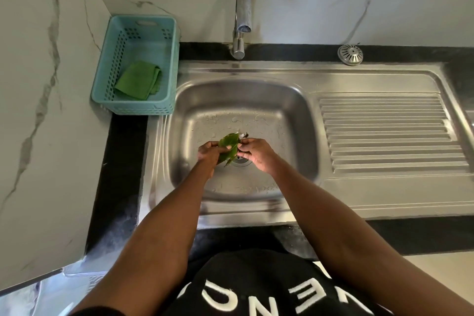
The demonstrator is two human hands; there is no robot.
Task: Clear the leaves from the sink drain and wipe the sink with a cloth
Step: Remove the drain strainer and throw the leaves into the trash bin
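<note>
Both of my hands are down in the steel sink (256, 100), right over the drain (240, 160). My left hand (210, 154) grips a bunch of green leaves (229, 145), fingers curled round them. My right hand (256, 152) meets it from the right and pinches the edge of the same leaves. A small dark bit (243, 134) shows just above the fingers. Water drops lie on the sink floor. A folded green cloth (139, 80) lies in the teal basket (133, 108) at the left.
The tap (242, 15) stands at the back, its spout over the basin. A ribbed draining board (389, 133) lies to the right. A round metal strainer (350, 54) sits on the black counter behind it. Marble walls close the left and back.
</note>
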